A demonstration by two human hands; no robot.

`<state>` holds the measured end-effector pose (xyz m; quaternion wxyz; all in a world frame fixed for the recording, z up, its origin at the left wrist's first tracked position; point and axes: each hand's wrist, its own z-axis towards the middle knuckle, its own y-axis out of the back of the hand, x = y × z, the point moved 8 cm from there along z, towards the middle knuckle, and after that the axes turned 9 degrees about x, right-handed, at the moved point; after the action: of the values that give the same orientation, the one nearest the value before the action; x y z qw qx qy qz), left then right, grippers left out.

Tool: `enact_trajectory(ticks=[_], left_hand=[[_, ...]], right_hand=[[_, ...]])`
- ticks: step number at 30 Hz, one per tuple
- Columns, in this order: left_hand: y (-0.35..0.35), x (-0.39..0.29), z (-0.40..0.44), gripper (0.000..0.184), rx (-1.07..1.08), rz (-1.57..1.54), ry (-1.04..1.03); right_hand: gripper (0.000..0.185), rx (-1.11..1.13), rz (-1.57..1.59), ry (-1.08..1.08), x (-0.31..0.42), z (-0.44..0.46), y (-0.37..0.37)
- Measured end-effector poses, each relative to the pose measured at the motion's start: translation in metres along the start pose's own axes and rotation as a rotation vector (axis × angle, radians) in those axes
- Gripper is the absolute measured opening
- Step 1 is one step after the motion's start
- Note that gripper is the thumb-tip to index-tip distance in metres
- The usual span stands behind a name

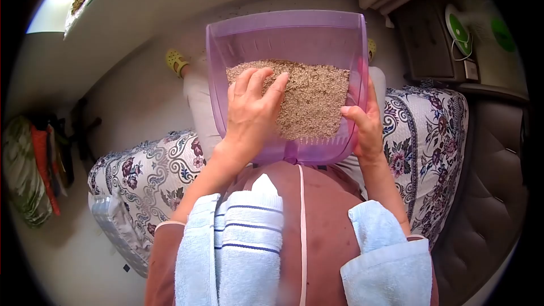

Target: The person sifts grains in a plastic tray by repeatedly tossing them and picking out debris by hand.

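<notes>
The right hand (368,130) grips the purple bin (283,39) by its right edge, thumb inside; the left hand (252,102) is loosely curled, fingers parted, at the grain (314,99) toward the bin's left edge; the grain covers the bin's floor, between the person's legs (200,105).

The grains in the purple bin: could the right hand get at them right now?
Probably yes: the right hand grips the bin near the grains, whose right side lies uncovered, though that hand may need to loosen first.
</notes>
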<state>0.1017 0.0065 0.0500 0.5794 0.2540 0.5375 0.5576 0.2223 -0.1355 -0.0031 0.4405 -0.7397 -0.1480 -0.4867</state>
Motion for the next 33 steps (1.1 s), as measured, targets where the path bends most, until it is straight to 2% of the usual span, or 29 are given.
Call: enact_trajectory(ticks=[4,7,8,12,13,15,18,22,28,33], left_hand=[[-0.019,0.001,-0.010,0.025,0.212,-0.206,0.036],[-0.020,-0.003,-0.018,0.021,0.402,-0.322,-0.085],[-0.016,-0.003,-0.017,0.015,0.411,-0.353,-0.054],[0.011,0.023,0.006,0.012,0.089,-0.118,0.051],[0.015,0.031,0.014,0.016,0.048,-0.085,0.080],[0.027,0.035,0.031,0.038,-0.042,0.112,-0.018],[0.026,0.052,0.055,0.078,-0.002,0.185,-0.094],[-0.013,0.077,0.061,0.107,0.284,0.187,-0.128],[-0.028,0.079,0.060,0.100,0.347,0.105,-0.056],[-0.030,0.078,0.056,0.096,0.302,0.119,-0.087]], right_hand=[[0.081,0.004,-0.006,-0.014,-0.003,-0.003,0.002],[0.081,0.007,-0.006,-0.020,-0.005,-0.003,0.000],[0.081,0.005,-0.008,-0.017,-0.006,-0.004,0.001],[0.082,0.010,-0.011,-0.003,-0.008,-0.003,0.000],[0.082,0.014,-0.011,0.002,-0.008,-0.002,0.000],[0.082,0.027,-0.003,-0.005,-0.006,-0.002,-0.003],[0.081,0.046,0.024,-0.048,-0.007,0.000,-0.002],[0.081,0.075,0.004,-0.108,-0.006,0.003,-0.002],[0.081,0.076,-0.001,-0.141,-0.007,0.006,0.000],[0.081,0.090,0.010,-0.162,-0.012,0.007,0.001]])
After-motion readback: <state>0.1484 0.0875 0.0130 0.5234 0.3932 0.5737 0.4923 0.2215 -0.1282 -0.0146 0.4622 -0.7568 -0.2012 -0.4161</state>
